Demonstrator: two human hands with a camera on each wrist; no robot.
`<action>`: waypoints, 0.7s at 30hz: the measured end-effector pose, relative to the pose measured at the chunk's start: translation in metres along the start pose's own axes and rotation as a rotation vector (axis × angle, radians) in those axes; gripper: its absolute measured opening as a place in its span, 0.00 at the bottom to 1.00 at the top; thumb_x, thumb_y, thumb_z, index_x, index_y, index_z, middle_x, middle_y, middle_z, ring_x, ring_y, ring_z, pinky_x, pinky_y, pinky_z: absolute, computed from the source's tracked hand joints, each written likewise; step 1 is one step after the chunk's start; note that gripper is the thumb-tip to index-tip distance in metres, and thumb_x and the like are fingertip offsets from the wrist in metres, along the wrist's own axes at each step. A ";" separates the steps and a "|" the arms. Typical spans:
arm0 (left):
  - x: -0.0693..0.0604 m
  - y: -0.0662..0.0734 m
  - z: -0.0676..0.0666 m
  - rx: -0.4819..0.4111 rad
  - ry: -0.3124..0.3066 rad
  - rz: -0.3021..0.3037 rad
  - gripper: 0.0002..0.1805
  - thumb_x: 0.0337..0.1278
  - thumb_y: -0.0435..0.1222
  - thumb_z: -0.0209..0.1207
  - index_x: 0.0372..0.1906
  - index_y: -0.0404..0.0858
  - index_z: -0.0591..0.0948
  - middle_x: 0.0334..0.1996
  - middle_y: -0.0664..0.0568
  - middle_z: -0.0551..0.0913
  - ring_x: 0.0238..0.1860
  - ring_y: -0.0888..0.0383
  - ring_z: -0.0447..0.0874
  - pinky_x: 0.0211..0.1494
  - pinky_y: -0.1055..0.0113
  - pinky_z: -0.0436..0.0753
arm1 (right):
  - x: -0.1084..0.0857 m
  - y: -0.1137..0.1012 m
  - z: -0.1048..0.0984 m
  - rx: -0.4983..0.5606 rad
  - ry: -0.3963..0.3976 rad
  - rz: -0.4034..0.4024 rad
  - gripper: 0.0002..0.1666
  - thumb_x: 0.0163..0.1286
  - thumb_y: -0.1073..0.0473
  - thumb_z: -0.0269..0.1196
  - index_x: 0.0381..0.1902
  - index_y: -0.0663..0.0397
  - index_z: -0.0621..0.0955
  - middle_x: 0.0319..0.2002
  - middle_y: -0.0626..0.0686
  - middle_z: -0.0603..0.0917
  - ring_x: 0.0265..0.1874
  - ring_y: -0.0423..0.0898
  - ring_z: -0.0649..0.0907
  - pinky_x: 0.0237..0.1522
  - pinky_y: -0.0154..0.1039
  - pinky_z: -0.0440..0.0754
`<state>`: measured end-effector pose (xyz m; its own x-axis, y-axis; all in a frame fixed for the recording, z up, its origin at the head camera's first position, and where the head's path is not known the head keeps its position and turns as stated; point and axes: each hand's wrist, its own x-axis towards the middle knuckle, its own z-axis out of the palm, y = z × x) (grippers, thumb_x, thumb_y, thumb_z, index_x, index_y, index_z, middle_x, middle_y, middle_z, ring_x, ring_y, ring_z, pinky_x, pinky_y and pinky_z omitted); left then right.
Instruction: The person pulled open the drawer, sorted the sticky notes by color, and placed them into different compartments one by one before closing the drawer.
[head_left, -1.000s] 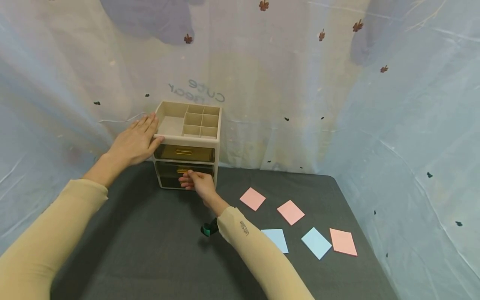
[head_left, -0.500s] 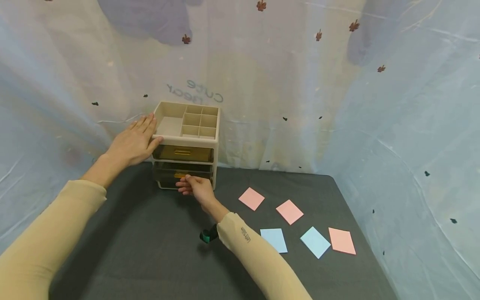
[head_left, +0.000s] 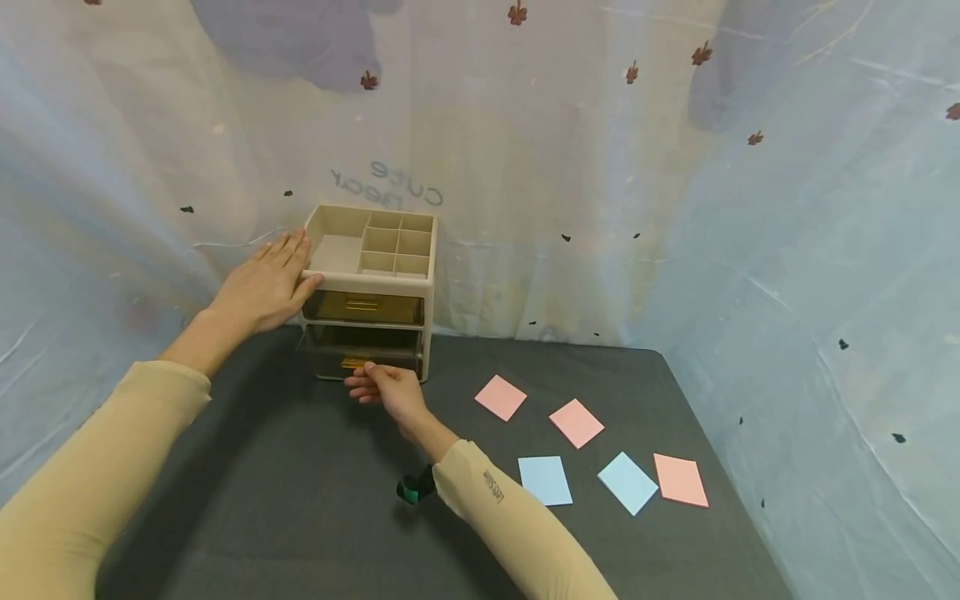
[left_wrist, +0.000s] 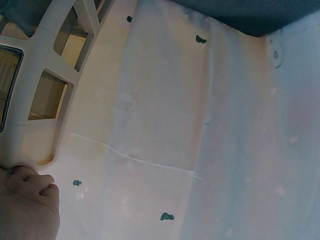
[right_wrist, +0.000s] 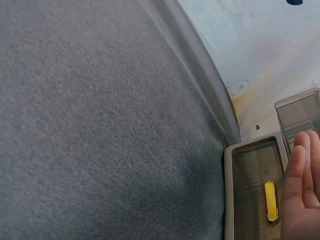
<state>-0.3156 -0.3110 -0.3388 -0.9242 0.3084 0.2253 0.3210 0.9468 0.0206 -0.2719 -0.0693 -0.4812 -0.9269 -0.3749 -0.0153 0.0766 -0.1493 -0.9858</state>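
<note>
A cream desktop drawer organizer [head_left: 430, 292] stands at the back left of the table, with a divided tray on top and two smoky, see-through drawers. My left hand [head_left: 258, 287] rests with extended fingers on its left top edge. In front, the lower drawer [head_left: 397, 354] is partly pulled out. My right hand [head_left: 390, 392] pinches its gold drawer handle [head_left: 352, 363] between thumb and forefinger, the other fingers reaching out below. The upper drawer [head_left: 393, 310] stays in its frame. The left wrist view catches a few curled-looking fingers [left_wrist: 32, 192] by the organizer's corner.
Pink paper squares [head_left: 501, 397] and pale blue ones [head_left: 545, 481] lie on the right part of the dark grey table [head_left: 300, 517]. A patterned curtain [head_left: 525, 167] hangs right behind the organizer. A dark strap with green [head_left: 412, 489] is at the right wrist.
The lower drawer has slid out toward me, with my right hand moving forward-down along with its handle. My left hand has stayed on the organizer's edge.
</note>
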 end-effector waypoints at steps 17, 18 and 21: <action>0.001 -0.002 0.002 0.006 -0.003 -0.001 0.45 0.84 0.59 0.30 0.82 0.27 0.42 0.83 0.34 0.36 0.83 0.33 0.38 0.84 0.40 0.42 | -0.024 0.001 0.005 0.012 -0.029 0.002 0.19 0.82 0.52 0.59 0.48 0.60 0.89 0.44 0.57 0.92 0.42 0.52 0.92 0.59 0.65 0.82; 0.001 -0.002 0.002 0.004 -0.004 -0.003 0.45 0.84 0.59 0.30 0.82 0.27 0.42 0.83 0.34 0.36 0.83 0.33 0.38 0.84 0.40 0.42 | -0.025 0.001 0.005 0.010 -0.032 0.003 0.19 0.82 0.51 0.59 0.48 0.60 0.89 0.44 0.57 0.92 0.42 0.52 0.92 0.59 0.65 0.82; 0.000 -0.002 0.001 0.000 -0.007 -0.003 0.45 0.84 0.58 0.30 0.82 0.27 0.42 0.83 0.34 0.35 0.83 0.33 0.37 0.84 0.40 0.42 | -0.029 0.002 0.005 0.002 -0.039 0.002 0.19 0.82 0.51 0.59 0.49 0.60 0.89 0.45 0.57 0.92 0.43 0.53 0.91 0.58 0.64 0.83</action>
<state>-0.3168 -0.3125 -0.3402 -0.9266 0.3059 0.2186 0.3180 0.9479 0.0214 -0.2429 -0.0636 -0.4816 -0.9116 -0.4109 -0.0108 0.0793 -0.1502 -0.9855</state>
